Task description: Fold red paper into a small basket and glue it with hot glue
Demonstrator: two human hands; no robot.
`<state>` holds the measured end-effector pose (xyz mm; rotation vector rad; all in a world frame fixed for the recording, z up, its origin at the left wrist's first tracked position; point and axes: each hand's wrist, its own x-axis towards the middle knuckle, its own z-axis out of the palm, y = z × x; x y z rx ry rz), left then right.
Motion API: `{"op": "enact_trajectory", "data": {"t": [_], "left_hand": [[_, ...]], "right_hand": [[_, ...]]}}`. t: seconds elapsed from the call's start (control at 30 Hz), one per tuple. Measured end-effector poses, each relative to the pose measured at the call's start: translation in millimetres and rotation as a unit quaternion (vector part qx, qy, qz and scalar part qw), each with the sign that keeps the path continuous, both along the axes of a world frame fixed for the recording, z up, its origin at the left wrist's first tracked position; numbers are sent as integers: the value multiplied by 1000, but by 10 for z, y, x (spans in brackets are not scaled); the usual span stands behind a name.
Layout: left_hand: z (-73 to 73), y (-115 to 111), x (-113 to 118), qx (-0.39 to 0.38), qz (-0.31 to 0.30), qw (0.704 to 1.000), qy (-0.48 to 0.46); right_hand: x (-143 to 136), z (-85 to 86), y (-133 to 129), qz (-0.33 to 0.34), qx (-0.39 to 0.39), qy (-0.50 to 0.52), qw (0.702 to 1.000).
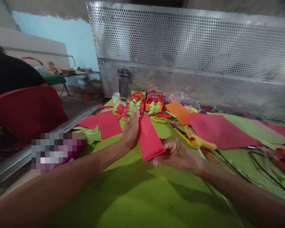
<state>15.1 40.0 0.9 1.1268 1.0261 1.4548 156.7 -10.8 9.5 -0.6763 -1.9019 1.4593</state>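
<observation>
Head view, left hand (131,129) and right hand (173,152), grip closed around red paper packet (149,136), inside unseen, baskets (161,108) behind

Plain red on the folded paper (150,139), green across the table (123,199), orange on a green-bowed bag (148,107) near its far edge.

Both bare arms reach in to meet near the centre, hands close together but apart.
The left forearm (68,177) enters from 8 o'clock and its wrist bends upward; the left hand (131,131) stands nearly upright, thumb (136,112) pointing to 12 o'clock, palm turned toward 3, fingertips hidden. The right forearm (239,193) comes in from 4 o'clock with a fairly straight wrist; the right hand (170,152) sits lower, fingers curled in a grip, thumb (155,161) pointing to 9.
</observation>
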Motion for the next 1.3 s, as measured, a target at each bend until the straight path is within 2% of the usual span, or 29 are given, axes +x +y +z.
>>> {"op": "enact_trajectory", "data": {"t": [0.1, 0.23, 0.33, 0.43, 0.53, 0.6, 0.67, 0.8, 0.93, 1.3], "left_hand": [[-20, 9, 11, 24, 47, 998, 34], [-53, 110, -53, 66, 48, 993, 83], [-40, 219, -173, 153, 94, 975, 135], [16, 214, -268, 234, 157, 943, 176], [29, 71, -263, 305, 97, 918, 235], [-8, -29, -215, 375, 0, 873, 312], [-60, -84, -160, 402, -20, 853, 332], [-130, -73, -98, 380, 5, 869, 317], [-141, -63, -91, 351, -2, 889, 294], [-147, -117, -59, 345, 15, 889, 303]], "right_hand": [[7, -3, 4, -10, 36, 7, 999], [8, -31, 1, -46, 37, 14, 998], [16, -54, 46, -142, 64, 23, 988], [37, -72, 146, -246, 92, 25, 964], [65, -86, 242, -294, 108, 26, 949], [80, -97, 276, -306, 116, 22, 945], [89, -112, 288, -305, 122, 19, 944], [90, -145, 290, -285, 126, 22, 950], [77, -147, 284, -287, 127, 20, 949], [76, -130, 276, -288, 122, 13, 950]]}}
